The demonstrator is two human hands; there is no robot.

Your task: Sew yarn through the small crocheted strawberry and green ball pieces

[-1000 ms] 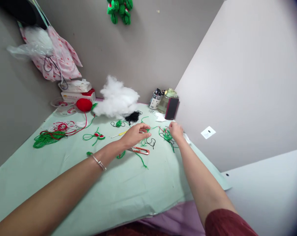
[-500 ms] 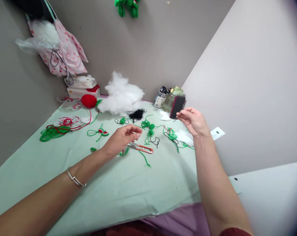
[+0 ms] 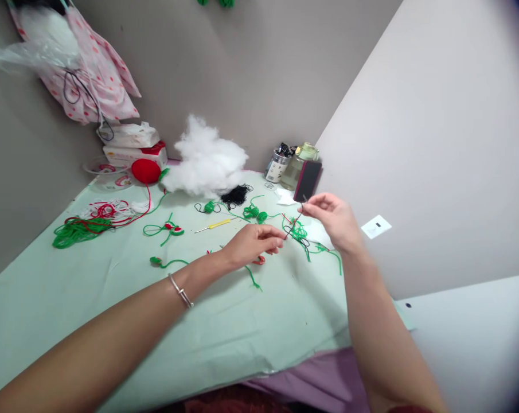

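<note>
Between my two hands a short piece of black yarn (image 3: 294,222) runs slantwise above the table. The fingertips of my right hand (image 3: 334,223) pinch its upper end; a small thin tip sticks up there, too small to make out. My left hand (image 3: 253,245), palm down, has its thumb and fingers closed at the lower end. Beneath that hand lie orange thread snips (image 3: 259,260), mostly hidden. Close to the yarn on the table is a tangle of green and black yarn ends (image 3: 300,231).
White stuffing (image 3: 205,160) is heaped at the back, beside black yarn (image 3: 237,196). A yellow-handled crochet hook (image 3: 218,224), green crocheted pieces (image 3: 254,213) and a red yarn ball (image 3: 146,171) lie around. A phone (image 3: 308,181) leans by a bottle (image 3: 292,171).
My left hand has moved right, towards my right hand, and closed on the black yarn. The crochet hook has come into sight, and the snips are now mostly covered. The view has shifted slightly.
</note>
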